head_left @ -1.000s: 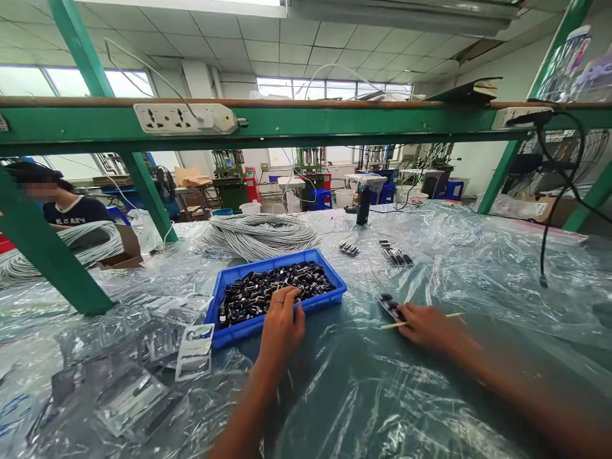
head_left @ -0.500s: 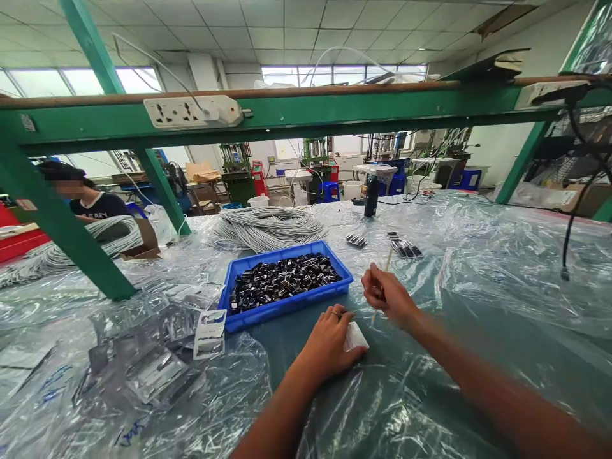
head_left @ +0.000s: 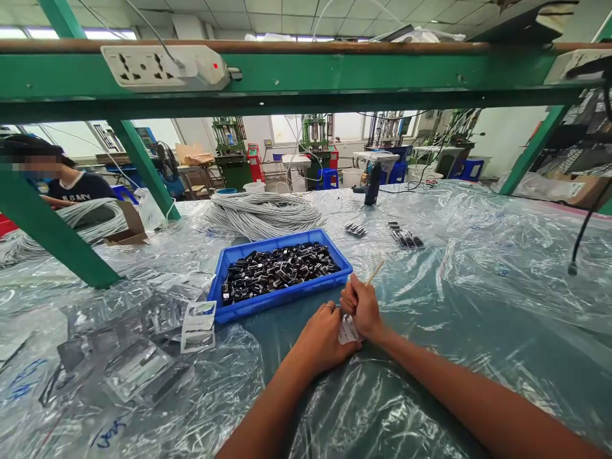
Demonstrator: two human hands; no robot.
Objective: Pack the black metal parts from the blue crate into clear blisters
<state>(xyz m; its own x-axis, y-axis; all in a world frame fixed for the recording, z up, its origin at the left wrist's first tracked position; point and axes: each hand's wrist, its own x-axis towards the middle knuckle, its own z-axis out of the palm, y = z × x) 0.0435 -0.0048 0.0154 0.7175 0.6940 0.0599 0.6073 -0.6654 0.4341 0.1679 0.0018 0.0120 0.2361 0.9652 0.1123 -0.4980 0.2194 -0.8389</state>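
My left hand rests on the table with its thumb and fingers around a small white sheet, holding it down; the hand hides part of it. Close against it, my right hand is closed round a thin pale stick whose upper end sticks out above the fist. The stick's lower end is hidden near the sheet. Just beyond both hands stands a blue tray filled with small black parts.
Printed white sheets and clear plastic packaging lie left. Behind the tray is a coil of grey cable. Small black pieces lie farther right, near a black bottle. A green beam crosses above; a person sits far left.
My right hand has moved left and down to the white sheet, bringing the stick along. My left hand stays on the sheet. The camera view has tilted down.
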